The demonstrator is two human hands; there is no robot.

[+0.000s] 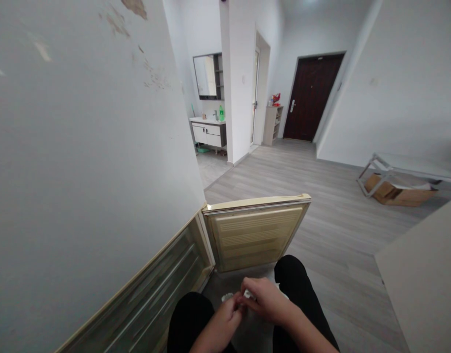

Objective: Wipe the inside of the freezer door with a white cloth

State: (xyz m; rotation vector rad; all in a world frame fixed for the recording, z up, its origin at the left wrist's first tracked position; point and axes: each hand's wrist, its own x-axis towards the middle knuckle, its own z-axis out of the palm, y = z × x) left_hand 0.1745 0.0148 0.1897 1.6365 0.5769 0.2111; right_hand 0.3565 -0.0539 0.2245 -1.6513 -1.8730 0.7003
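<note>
Grey wood-look flooring [321, 196] runs from the foreground to a dark brown entry door [311, 98] at the far end of a white-walled room. At far left of the corridor stand a washbasin cabinet [209, 133] with a mirror [208, 76] above it and a green bottle [221, 113] on its top. At right a low metal-framed table [405, 169] stands over a flattened cardboard box [394, 193].

Head view, near field: a small fridge door [255, 238], yellowed on its inner liner, stands open just ahead of the person's knees, hinged at its left edge to the cabinet. The white flank of the fridge [82, 171] fills the left of the frame.

Hands: the left hand [225, 314] and the right hand [265, 296] meet low in the frame between the black-trousered knees. Fingers of both are curled inward and pressed against each other, pinching a small white object [247, 294] between them. Its identity cannot be told; only a sliver shows at the fingertips. A second pale scrap [226, 296] lies just left of the left hand's fingers.

Relation noted: the white object sits at the meeting point of the two hands, directly below and nearer than the open door. Its visible part runs roughly left to right. The right hand covers it from above and is judged the closer of the two.
</note>
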